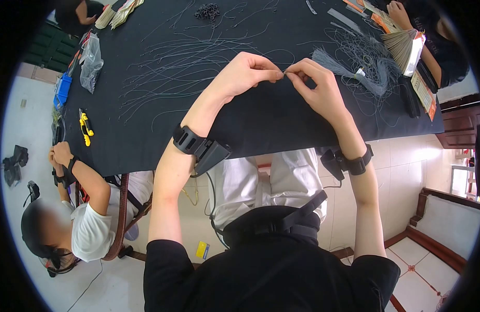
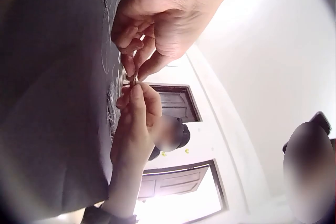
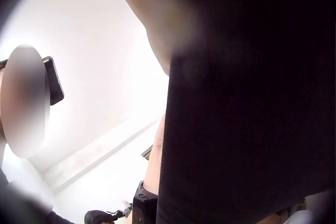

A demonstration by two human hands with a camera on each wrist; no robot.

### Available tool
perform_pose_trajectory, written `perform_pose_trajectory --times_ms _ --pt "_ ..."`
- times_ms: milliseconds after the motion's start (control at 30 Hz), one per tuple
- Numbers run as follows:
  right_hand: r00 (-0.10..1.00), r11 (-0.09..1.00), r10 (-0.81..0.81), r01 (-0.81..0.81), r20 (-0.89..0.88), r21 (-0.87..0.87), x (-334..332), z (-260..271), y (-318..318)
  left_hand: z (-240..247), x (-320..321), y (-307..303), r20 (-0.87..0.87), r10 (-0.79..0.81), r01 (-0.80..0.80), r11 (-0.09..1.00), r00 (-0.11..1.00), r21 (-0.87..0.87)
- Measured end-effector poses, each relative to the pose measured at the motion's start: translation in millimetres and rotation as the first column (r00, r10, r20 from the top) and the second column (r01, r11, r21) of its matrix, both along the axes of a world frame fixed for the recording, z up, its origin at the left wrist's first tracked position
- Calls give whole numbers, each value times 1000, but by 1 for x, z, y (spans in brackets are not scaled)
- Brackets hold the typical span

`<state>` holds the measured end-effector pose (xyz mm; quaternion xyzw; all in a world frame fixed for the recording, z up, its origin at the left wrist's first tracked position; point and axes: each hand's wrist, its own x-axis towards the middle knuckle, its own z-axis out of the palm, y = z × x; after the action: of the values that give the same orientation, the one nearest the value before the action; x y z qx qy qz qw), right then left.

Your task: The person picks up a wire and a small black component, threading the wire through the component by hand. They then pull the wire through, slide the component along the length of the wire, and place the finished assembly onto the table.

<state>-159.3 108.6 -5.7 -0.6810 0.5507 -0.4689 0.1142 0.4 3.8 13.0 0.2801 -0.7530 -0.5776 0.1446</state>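
My left hand and right hand meet fingertip to fingertip above the black-covered table. Between thumb and forefinger, each pinches a thin grey cord, mostly hidden by the fingertips; a loop of it seems to arc up behind them. The left wrist view shows both hands too, with the left hand above and the right hand below, tips touching at a tiny dark piece. Many similar cords lie spread left of the hands. A loose bundle of grey strands lies to the right. Only dark cloth fills most of the right wrist view.
Yellow-handled cutters and a clear plastic bag lie on the left. A small dark chain-like heap sits at the back. A fanned stack of cards stands right, near another person. Someone in a white shirt sits left.
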Motion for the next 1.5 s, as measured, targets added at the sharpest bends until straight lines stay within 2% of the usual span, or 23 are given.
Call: perform_pose_trajectory --times_ms 333,933,1233,1500 --pt "996 996 -87 88 29 -26 -1 -2 0 -3 -1 1 -47 55 -53 997 997 50" --pt "996 997 -75 73 40 32 3 4 1 -3 -1 2 -42 69 -68 997 997 31" --pt "992 992 -111 114 51 -49 -1 -3 -1 -4 -1 2 -68 78 -78 997 995 9" --pt "993 993 -113 114 42 -34 -2 -5 -1 -4 -1 2 -59 84 -83 996 995 25"
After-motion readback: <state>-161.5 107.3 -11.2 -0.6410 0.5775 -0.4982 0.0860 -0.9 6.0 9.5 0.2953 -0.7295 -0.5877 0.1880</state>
